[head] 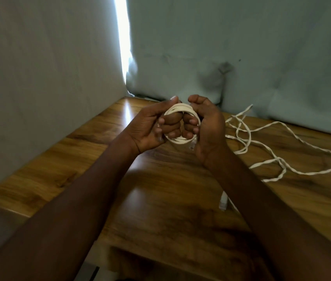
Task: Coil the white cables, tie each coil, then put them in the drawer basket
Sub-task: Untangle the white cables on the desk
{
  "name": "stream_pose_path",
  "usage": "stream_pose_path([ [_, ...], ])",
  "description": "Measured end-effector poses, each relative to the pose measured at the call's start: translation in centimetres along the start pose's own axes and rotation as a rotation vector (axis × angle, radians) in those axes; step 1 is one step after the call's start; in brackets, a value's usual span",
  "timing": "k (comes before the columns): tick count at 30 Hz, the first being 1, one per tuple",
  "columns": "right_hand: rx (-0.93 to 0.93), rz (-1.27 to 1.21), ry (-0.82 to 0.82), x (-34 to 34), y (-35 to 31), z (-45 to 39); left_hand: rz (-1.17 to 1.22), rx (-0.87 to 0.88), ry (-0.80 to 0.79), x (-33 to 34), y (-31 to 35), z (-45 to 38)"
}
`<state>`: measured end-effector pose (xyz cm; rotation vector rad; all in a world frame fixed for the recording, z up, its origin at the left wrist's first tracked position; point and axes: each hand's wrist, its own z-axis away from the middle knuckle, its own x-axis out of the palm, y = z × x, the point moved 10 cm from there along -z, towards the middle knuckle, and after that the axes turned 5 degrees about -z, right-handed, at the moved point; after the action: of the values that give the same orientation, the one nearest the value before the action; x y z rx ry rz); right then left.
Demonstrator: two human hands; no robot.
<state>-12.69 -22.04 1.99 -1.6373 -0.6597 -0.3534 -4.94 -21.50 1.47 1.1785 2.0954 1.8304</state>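
Observation:
A small coil of white cable (177, 109) is held up above the wooden table (160, 179) between both hands. My left hand (150, 126) grips the coil's left side, fingers curled through the loop. My right hand (205, 126) grips the right side, fingers curled inward. A clear plug (192, 145) hangs from the coil's lower edge by my right palm. A second white cable (282, 161) lies loose and tangled on the table to the right, with its plug (223, 202) near my right forearm. No drawer basket is in view.
Grey-green curtains (241, 47) hang close behind the table, with a bright gap of light between them. The table's left edge runs diagonally beside a curtain. A dark shadowed area lies at the table's near edge.

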Motion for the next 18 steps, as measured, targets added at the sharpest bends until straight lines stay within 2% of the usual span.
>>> stream_pose_path([
  [3,-0.083,0.171,0.114,-0.8,-2.0,1.8,-0.157,0.01,0.067,0.5,0.0,1.1],
  [8,-0.156,0.498,0.116,-1.7,-5.8,7.8,-0.528,0.045,0.122,5.7,-1.7,4.6],
  [11,-0.179,0.529,0.106,-2.6,-8.2,12.3,-0.756,0.059,0.124,10.4,-2.7,5.8],
  [15,-0.266,0.586,0.182,-5.5,-12.4,16.6,-0.83,0.073,0.068,17.1,-3.3,5.0],
  [18,-0.251,0.547,0.238,-8.2,-15.2,18.8,-0.661,0.06,0.011,21.0,-5.6,2.9],
])
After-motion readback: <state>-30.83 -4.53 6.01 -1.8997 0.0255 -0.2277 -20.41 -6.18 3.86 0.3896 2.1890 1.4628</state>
